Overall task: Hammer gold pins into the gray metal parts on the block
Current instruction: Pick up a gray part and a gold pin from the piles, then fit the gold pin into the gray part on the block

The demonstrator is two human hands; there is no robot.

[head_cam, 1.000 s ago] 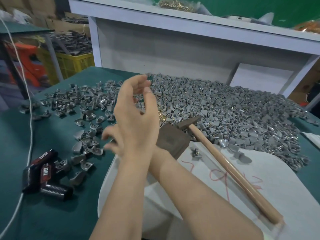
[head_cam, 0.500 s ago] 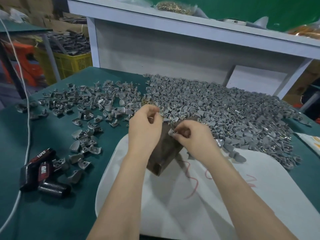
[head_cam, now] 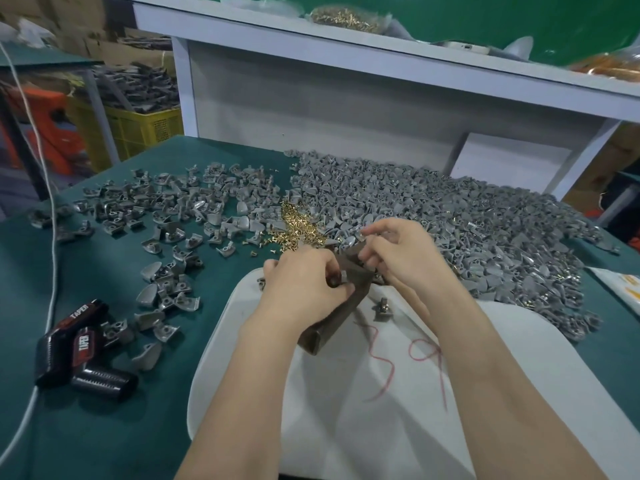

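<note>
A dark brown metal block [head_cam: 334, 320] lies tilted on the far end of a white board [head_cam: 381, 410]. My left hand [head_cam: 301, 285] curls over the block's top and pinches a small gray metal part [head_cam: 343, 276] against it. My right hand [head_cam: 403, 254] has its thumb and fingers curled round the block's far upper corner; what lies under its fingertips is hidden. A loose pile of gold pins [head_cam: 294, 226] lies just beyond my left hand. One more gray part [head_cam: 382, 308] sits on the board beside the block. No hammer is in view.
A big heap of gray parts [head_cam: 467, 220] covers the green table at right and back; scattered gray parts [head_cam: 166, 209] lie at left. Black tools [head_cam: 79, 351] and a white cable [head_cam: 52, 244] are at the left edge. A white shelf [head_cam: 346, 53] stands behind.
My left hand came down from mid-air onto the block. My right hand brought a gray part to the block's top. The hammer that lay on the board a second ago is gone from view.
</note>
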